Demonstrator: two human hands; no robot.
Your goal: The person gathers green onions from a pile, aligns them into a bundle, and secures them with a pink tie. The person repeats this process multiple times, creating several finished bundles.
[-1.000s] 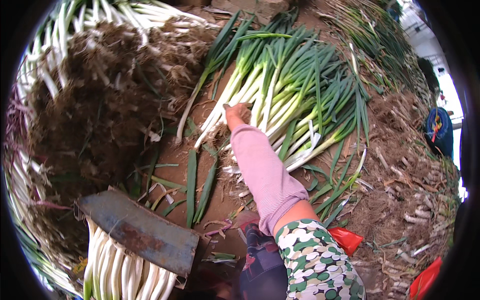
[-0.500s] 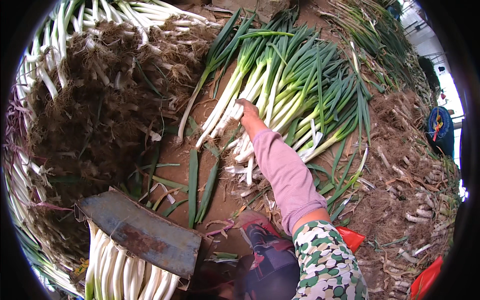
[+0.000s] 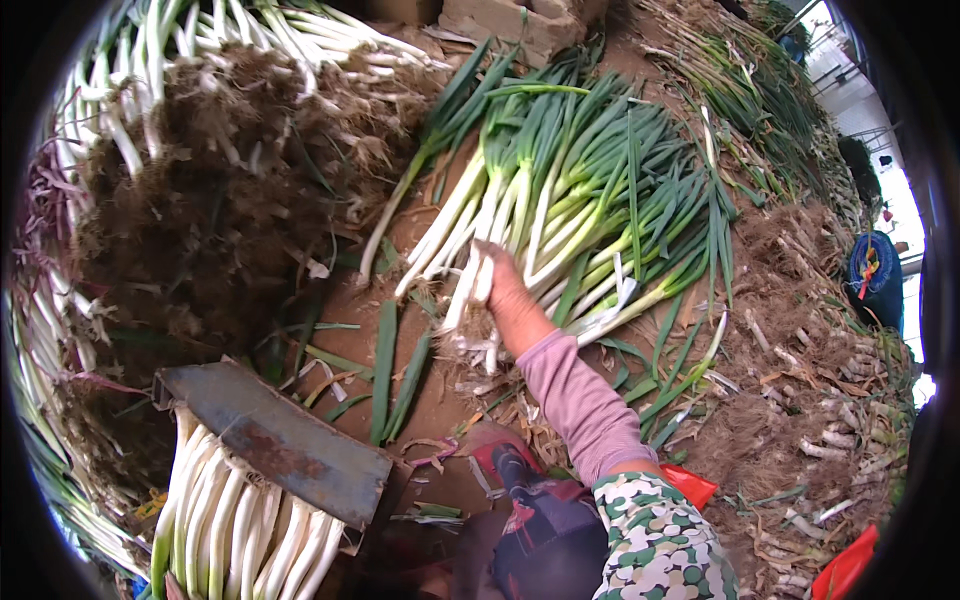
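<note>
My right hand is closed around the white lower stalks of a few green onions at the near edge of a spread pile. Their green tops reach away from me over the other green onions on the soil. The pink sleeve cuff and the arm partly cover the pile's near side. A single green onion lies apart on the pile's left. I cannot make out my left hand in the picture.
Lower left stands a rusty metal holder with trimmed white stalks beside it. A heap of rooted green onions fills the upper left. Root ends lie along the right, a concrete block at the back. Red plastic lies beside my arm.
My right hand has drawn back toward me and slightly down, with the gripped stalks following it. The view has shifted a little.
</note>
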